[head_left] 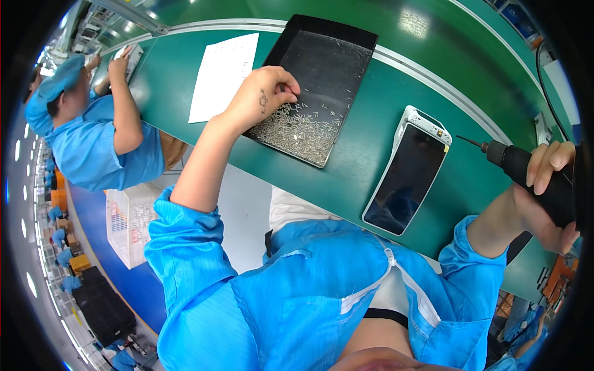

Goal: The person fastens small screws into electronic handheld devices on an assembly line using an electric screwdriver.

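My left hand (263,93) is over the left side of a black tray (322,52). Its fingers are curled in a pinch, and whatever may be between the tips is too small to make out. Many small silvery screws (297,133) lie heaped at the tray's near end, with a few scattered farther up. At the right, my right hand (544,185) is wrapped round a black electric screwdriver (513,162), its thin bit pointing left. Between the tray and the screwdriver, a white handheld device (405,176) lies with its dark screen up, the bit's tip just off its far right corner.
A white paper sheet (223,77) lies on the green table (371,136), left of the tray. A metal rail (427,77) runs along the table's far side. Another person in blue (99,145) works at the left, near a white perforated crate (130,222).
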